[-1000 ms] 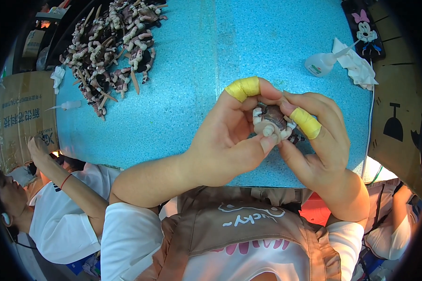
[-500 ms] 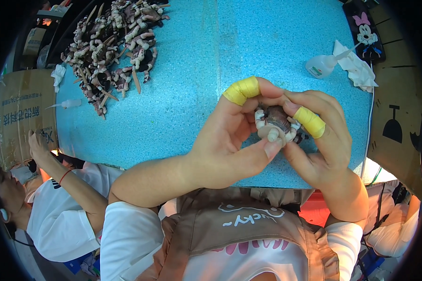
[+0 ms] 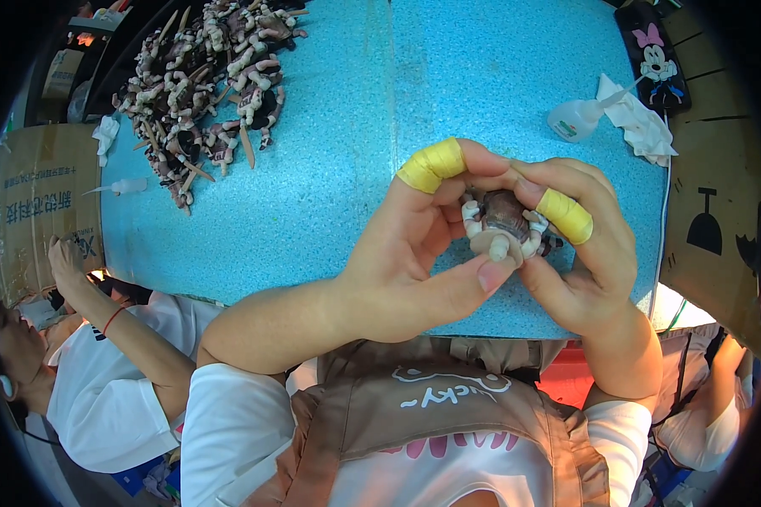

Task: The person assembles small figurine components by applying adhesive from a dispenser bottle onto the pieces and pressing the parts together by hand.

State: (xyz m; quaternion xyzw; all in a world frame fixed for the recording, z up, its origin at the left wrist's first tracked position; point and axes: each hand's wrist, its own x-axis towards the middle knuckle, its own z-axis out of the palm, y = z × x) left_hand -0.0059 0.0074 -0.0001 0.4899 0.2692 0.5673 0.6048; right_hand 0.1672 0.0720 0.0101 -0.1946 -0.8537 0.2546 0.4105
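Between my two hands, above the blue tabletop (image 3: 330, 186), is a small figurine (image 3: 504, 216) with a dark brown body and pale limbs. A pale disc with a knob sticks out on its near side. My left hand (image 3: 431, 253) has its thumb against that disc, its fingers curled behind the figurine. My right hand (image 3: 583, 237) pinches the figurine from the right, thumb below and index finger above. Yellow tape wraps an index finger on each hand. The figurine's far side is hidden by my fingers.
Many similar figurines (image 3: 199, 93) lie heaped at the far left, with flat wooden pieces among them. A dropper bottle (image 3: 573, 121), white tissue (image 3: 643, 131) and dark phone case (image 3: 653, 63) are at far right. Another bottle (image 3: 128, 186) lies left, near a co-worker's hand (image 3: 69, 262).
The figurine is tilted very slightly and has shifted a little to the right in my fingers. Both hands keep nearly the same grip.
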